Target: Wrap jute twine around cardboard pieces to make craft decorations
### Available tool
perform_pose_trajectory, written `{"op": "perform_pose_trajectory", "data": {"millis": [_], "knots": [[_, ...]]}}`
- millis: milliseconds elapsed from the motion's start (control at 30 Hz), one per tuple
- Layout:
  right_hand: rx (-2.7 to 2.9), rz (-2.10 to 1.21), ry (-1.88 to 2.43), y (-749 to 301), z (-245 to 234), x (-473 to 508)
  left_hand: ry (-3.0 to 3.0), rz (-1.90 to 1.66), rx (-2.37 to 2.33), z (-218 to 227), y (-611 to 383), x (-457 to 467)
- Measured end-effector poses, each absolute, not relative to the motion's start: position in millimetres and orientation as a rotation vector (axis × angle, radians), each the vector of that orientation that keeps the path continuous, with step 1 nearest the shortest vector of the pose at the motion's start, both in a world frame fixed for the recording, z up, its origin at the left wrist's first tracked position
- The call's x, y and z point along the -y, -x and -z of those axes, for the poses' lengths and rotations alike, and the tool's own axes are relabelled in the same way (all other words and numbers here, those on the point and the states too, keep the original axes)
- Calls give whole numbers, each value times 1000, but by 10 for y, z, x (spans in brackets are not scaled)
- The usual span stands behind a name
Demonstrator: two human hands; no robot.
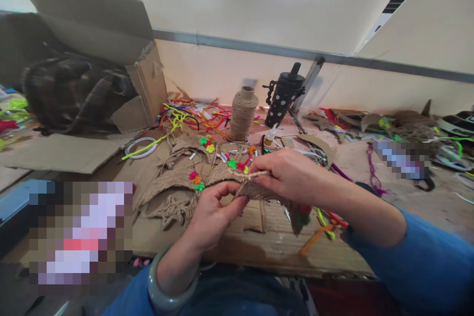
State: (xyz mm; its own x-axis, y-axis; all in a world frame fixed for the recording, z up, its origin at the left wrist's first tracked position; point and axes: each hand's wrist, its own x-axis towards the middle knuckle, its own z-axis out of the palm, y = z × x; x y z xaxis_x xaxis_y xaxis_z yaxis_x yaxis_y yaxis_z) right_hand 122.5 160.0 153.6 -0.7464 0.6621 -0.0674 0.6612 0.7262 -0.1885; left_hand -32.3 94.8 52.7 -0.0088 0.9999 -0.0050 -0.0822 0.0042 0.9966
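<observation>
Left hand (211, 215): closed in a pinch, thumb and fingers gripping the near edge of the jute piece (259, 191); a grey-green bangle (168, 291) sits on the wrist.
Right hand (289, 173): closed over the top of the same piece, fingertips nipping a short end of twine (255, 175) that sticks out to the left.
Jute piece: a twine-wrapped leaf shape, held between both hands just above the cardboard sheet (259, 247), at the near middle of the table; its far end hangs down past the right wrist.
Finished pieces (174, 182): more twine-wrapped shapes lying flat on the cardboard, just beyond the left hand, some with small bright flowers (196, 181) stuck on (pink, orange, green).
Spool (242, 114): tall cone of jute twine, upright, behind the hands.
Bottle (283, 96): black with white flowers, right of the spool, tilted slightly.
Glue (270, 136): small bottle, between spool and black bottle, nearer the hands.
Pipe cleaners (192, 113): tangle of bright colours, left of the spool.
Box (92, 29): large open carton at far left, dark bundle inside (contents unclear).
Sleeves (425, 261): blue, on both arms.
</observation>
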Motion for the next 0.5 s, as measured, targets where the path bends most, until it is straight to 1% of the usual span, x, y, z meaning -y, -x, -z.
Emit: {"op": "perform_pose_trajectory", "data": {"millis": [167,233,400,500], "knots": [[2884,-350,1049,-1260,-1632,-1625,-1074,-1248,-1177,-505,345,-965],[2844,-424,1016,-1317,-1743,-1658,-1067,-1251,-1174,-500,349,-972],[2670,-898,932,-1478,-2108,-1669,-1091,-1224,-1191,-489,330,-983],[2393,-1037,906,-1502,-2241,-1609,-1120,-1224,-1204,-473,316,-983]]}}
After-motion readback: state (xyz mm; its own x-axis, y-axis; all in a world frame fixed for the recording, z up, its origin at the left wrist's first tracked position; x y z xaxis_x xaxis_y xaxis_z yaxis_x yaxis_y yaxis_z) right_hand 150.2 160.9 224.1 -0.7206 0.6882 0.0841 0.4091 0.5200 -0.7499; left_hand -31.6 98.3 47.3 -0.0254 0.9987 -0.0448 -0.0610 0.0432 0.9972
